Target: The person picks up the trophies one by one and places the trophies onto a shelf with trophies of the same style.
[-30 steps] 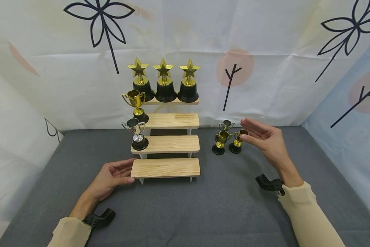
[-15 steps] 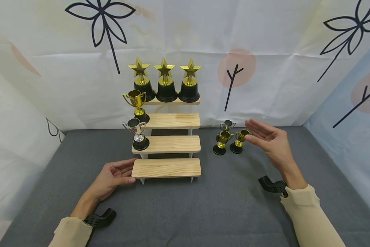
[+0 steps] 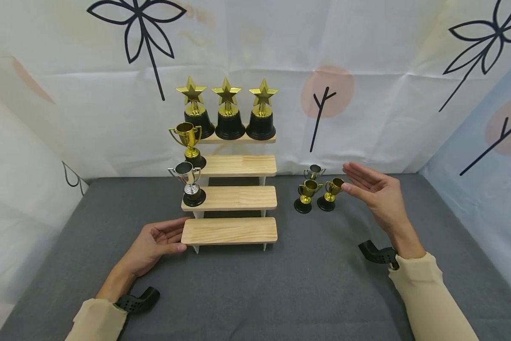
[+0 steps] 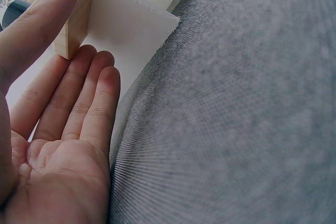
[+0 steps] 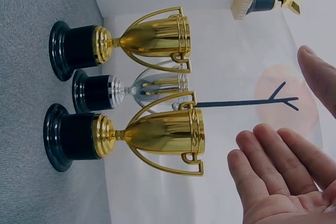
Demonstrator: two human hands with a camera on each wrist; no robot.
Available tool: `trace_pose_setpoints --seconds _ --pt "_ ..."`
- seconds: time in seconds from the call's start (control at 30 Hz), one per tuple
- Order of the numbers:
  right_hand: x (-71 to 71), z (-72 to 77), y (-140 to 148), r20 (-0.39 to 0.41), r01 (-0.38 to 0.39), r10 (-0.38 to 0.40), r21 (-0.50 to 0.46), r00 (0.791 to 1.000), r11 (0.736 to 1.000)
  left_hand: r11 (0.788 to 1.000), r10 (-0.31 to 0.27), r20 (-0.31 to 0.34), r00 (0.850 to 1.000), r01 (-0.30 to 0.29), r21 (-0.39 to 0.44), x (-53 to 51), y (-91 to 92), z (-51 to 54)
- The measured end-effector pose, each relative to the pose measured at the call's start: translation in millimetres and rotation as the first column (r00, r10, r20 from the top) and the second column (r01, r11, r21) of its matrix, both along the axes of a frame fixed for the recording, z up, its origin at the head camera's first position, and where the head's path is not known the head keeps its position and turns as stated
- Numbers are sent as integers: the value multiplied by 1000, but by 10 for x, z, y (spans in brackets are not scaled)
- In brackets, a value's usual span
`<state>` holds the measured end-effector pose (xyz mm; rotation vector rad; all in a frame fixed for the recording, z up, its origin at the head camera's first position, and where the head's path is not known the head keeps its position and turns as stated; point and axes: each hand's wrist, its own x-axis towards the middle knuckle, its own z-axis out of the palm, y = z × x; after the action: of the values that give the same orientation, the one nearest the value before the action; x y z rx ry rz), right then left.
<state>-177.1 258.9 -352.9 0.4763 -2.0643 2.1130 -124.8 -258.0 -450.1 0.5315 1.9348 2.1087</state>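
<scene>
My left hand point(image 3: 153, 246) rests at the left end of the lowest wooden shelf point(image 3: 229, 231) of a stepped stand, its fingers fairly straight. In the left wrist view the fingertips point(image 4: 107, 77) lie by the board's end and the white support point(image 4: 131, 24); firm contact is hard to judge. My right hand point(image 3: 376, 196), fingers extended and thumb apart, hovers just right of a gold trophy cup point(image 3: 334, 187). The right wrist view shows a gap between that hand and the cups. Beside it stand another gold cup point(image 3: 308, 189) and a silver cup point(image 5: 157, 87) behind.
Three star trophies point(image 3: 228, 113) line the top shelf. A larger gold cup point(image 3: 188, 137) stands at the left of the second shelf, and a silver cup point(image 3: 188, 177) at the left of the third. Behind the grey cloth point(image 3: 272, 293) hangs a white printed backdrop point(image 3: 379, 94).
My right hand has drifted a little to the right, away from the near gold cup. The left hand stays at the shelf end, and the trophies keep their places.
</scene>
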Motion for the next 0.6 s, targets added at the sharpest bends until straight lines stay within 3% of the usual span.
trace_pose_setpoints --seconds 0.6 --pt "-89 -118 118 35 70 -67 -84 997 994 1000 -6 -5 1000 6 -5 4 -3 5"
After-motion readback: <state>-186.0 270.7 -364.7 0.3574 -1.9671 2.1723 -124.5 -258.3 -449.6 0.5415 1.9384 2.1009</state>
